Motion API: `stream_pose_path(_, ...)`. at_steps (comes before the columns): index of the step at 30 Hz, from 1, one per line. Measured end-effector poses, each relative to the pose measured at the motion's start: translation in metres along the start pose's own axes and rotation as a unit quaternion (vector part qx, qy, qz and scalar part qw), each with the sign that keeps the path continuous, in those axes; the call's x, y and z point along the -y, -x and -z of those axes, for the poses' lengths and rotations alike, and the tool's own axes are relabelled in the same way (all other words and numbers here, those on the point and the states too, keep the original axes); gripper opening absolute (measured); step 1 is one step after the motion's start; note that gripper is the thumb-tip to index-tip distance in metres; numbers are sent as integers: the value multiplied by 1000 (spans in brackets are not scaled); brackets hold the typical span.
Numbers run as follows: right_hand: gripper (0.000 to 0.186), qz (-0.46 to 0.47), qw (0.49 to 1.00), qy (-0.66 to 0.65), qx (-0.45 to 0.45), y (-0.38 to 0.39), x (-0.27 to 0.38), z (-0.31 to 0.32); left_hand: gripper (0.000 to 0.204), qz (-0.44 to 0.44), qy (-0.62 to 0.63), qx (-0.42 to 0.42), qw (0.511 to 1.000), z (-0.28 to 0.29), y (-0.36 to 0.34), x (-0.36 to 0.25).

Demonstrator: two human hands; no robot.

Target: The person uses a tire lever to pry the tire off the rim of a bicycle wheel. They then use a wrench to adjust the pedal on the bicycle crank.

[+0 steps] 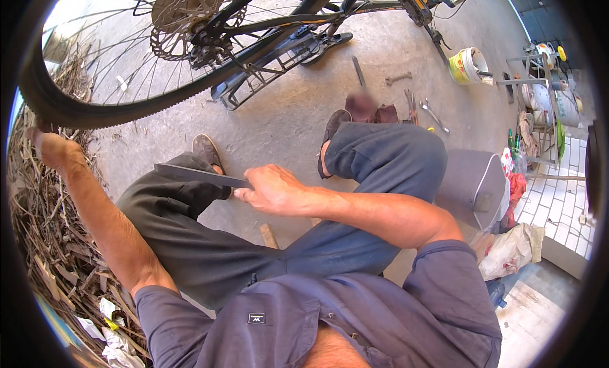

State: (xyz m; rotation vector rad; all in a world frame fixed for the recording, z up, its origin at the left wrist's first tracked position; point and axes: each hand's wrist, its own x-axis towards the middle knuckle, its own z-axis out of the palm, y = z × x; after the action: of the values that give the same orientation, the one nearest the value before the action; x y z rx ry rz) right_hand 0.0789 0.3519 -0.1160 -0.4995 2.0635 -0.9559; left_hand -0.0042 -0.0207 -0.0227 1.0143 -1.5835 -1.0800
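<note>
Across my thighs, my right hand [273, 189] grips one end of a long, flat, dark metal file [200, 174], its free end pointing left over my left knee. On the far left, my left hand [56, 151] is at the lower edge of a bicycle's black tyre [120, 114], thumb out and fingers curled against the rubber, partly hidden by it. The bicycle [285, 19] fills the top of the view, with a spoked wheel and a large disc rotor [190, 22]. A black rear rack [254, 82] lies beneath its frame.
On the concrete lie a spanner [398, 78], another spanner [434, 115], pliers [411, 108] and a dark flat bar [359, 71]. A yellow-white bucket [469, 66] and a metal stand [539, 82] are to the right. Dry sticks [54, 228] pile along the left, and a grey box [466, 184] sits beside my right knee.
</note>
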Motion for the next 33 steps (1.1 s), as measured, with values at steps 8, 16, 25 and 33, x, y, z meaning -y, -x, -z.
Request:
stream_pose_path(8,37,14,1000,0,7,0,1,-1,75,25,30,28,999,-4,-21,22)
stream_pose_path(16,40,23,1000,-4,-17,1,-8,-3,71,105,71,-6,992,-13,21,-12)
stream_pose_path(25,40,9,1000,0,5,-1,-5,-3,68,11,72,6,997,-4,-8,4)
stream_pose_path(33,40,11,1000,0,4,1,-2,-2,73,75,74,-24,994,-11,-10,14)
